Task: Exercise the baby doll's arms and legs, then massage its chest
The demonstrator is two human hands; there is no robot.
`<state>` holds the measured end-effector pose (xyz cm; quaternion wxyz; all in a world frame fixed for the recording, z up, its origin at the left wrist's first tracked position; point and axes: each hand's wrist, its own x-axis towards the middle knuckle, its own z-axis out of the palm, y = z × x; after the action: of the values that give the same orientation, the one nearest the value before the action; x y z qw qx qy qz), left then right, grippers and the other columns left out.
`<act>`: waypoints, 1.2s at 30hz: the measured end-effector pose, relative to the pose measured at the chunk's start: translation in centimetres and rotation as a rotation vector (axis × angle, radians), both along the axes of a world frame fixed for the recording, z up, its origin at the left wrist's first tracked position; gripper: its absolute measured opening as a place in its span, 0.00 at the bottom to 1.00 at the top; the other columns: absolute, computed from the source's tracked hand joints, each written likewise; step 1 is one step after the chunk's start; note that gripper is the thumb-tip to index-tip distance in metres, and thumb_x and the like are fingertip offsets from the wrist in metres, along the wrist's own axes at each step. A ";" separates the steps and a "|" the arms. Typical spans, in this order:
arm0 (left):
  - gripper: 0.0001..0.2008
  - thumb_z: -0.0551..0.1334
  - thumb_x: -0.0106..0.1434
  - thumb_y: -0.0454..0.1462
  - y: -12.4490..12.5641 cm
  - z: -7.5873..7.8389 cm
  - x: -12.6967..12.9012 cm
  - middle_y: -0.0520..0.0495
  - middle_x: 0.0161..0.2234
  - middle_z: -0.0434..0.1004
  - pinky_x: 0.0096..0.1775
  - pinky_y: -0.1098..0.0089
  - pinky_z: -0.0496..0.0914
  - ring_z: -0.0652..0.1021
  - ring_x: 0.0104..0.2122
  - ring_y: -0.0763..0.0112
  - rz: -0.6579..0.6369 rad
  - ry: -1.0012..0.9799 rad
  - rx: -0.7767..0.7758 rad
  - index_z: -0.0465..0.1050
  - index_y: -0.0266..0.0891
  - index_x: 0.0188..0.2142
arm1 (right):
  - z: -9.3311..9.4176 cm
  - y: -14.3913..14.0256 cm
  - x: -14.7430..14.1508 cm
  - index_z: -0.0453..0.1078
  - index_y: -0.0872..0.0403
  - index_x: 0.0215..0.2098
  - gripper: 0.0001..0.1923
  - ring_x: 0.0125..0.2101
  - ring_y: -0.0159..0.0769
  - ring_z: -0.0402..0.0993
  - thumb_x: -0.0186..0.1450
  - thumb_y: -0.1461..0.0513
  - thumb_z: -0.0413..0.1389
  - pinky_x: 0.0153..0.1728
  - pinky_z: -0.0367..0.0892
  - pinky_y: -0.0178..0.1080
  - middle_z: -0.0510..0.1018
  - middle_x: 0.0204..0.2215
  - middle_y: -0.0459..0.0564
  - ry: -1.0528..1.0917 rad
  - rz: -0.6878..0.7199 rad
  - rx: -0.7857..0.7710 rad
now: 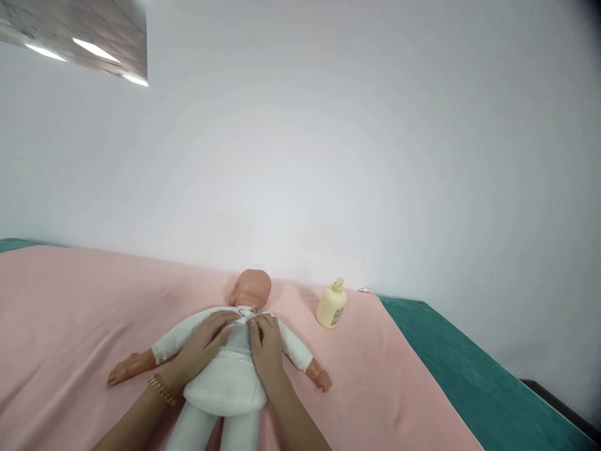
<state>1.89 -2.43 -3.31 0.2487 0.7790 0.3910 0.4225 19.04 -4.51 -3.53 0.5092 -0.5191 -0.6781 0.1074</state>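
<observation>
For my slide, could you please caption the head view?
Both hands, left and right, rest on a doll's chest, bottle nearby on pink sheet.

Bald doll (233, 360) in white clothes lies face-up on pink blanket (70, 319); arms spread.

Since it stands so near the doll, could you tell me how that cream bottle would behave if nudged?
The bottle stands upright on a soft pink blanket, so it would probably tip easily. Its rounded body might roll once down. It looks like light plastic.

bed (469, 376) | pink blanket (70, 313) | doll (230, 376), bottle (331, 305)
</observation>
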 end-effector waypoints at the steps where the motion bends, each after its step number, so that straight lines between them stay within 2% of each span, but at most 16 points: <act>1: 0.20 0.50 0.69 0.46 0.1 -0.2 0.0 0.42 0.52 0.76 0.58 0.58 0.65 0.73 0.53 0.60 0.016 0.002 -0.001 0.72 0.38 0.50 | 0.0 -0.2 0.1 0.74 0.54 0.37 0.11 0.41 0.42 0.71 0.70 0.65 0.50 0.45 0.63 0.41 0.78 0.37 0.51 0.017 0.019 0.017; 4: 0.20 0.51 0.69 0.46 0.3 -0.4 0.1 0.42 0.52 0.76 0.58 0.57 0.64 0.73 0.54 0.60 0.020 0.036 -0.007 0.71 0.38 0.51 | -0.1 -0.3 0.2 0.74 0.53 0.42 0.10 0.45 0.41 0.71 0.69 0.65 0.51 0.48 0.62 0.42 0.79 0.41 0.51 0.029 0.062 0.015; 8: 0.19 0.51 0.69 0.46 0.6 -0.5 0.0 0.43 0.50 0.77 0.57 0.56 0.65 0.74 0.52 0.60 -0.036 0.102 0.008 0.73 0.40 0.49 | -0.3 0.5 0.2 0.76 0.55 0.39 0.10 0.42 0.42 0.72 0.69 0.67 0.52 0.47 0.63 0.42 0.80 0.39 0.51 -0.050 0.063 -0.052; 14: 0.18 0.51 0.69 0.46 0.6 -0.1 0.1 0.43 0.48 0.78 0.55 0.57 0.67 0.75 0.50 0.60 -0.036 0.140 0.021 0.74 0.40 0.47 | -0.5 0.8 0.2 0.77 0.55 0.38 0.11 0.41 0.42 0.73 0.69 0.66 0.51 0.46 0.64 0.43 0.80 0.36 0.52 -0.104 0.050 -0.081; 16: 0.18 0.51 0.69 0.46 0.6 -0.2 0.1 0.43 0.49 0.78 0.56 0.57 0.66 0.75 0.51 0.60 -0.025 0.136 0.034 0.74 0.40 0.47 | -0.4 0.5 0.2 0.76 0.54 0.39 0.11 0.42 0.42 0.73 0.69 0.65 0.51 0.47 0.64 0.43 0.80 0.38 0.52 -0.083 0.054 -0.066; 22: 0.20 0.52 0.68 0.47 0.8 -1.0 0.1 0.41 0.51 0.76 0.58 0.55 0.64 0.73 0.54 0.58 0.019 0.091 0.072 0.74 0.40 0.49 | -0.5 0.1 0.3 0.72 0.55 0.52 0.15 0.53 0.43 0.68 0.69 0.62 0.50 0.56 0.60 0.47 0.76 0.51 0.54 -0.100 0.054 -0.057; 31: 0.19 0.52 0.68 0.47 0.8 -0.8 0.1 0.42 0.50 0.78 0.57 0.56 0.66 0.75 0.52 0.59 -0.025 0.077 0.027 0.73 0.40 0.48 | -0.3 0.4 0.3 0.74 0.52 0.51 0.15 0.52 0.45 0.68 0.70 0.62 0.49 0.55 0.61 0.48 0.77 0.50 0.52 -0.217 0.059 -0.130; 36: 0.20 0.51 0.69 0.47 0.6 -1.1 -0.1 0.41 0.53 0.75 0.58 0.56 0.64 0.73 0.54 0.59 0.057 0.035 0.013 0.70 0.39 0.52 | -0.2 0.0 0.3 0.73 0.54 0.53 0.16 0.53 0.45 0.68 0.70 0.63 0.48 0.56 0.60 0.50 0.76 0.51 0.53 -0.171 0.076 -0.131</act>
<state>1.81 -1.84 -4.39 0.2246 0.7763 0.4145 0.4184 19.37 -4.52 -3.69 0.4103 -0.5323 -0.7297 0.1259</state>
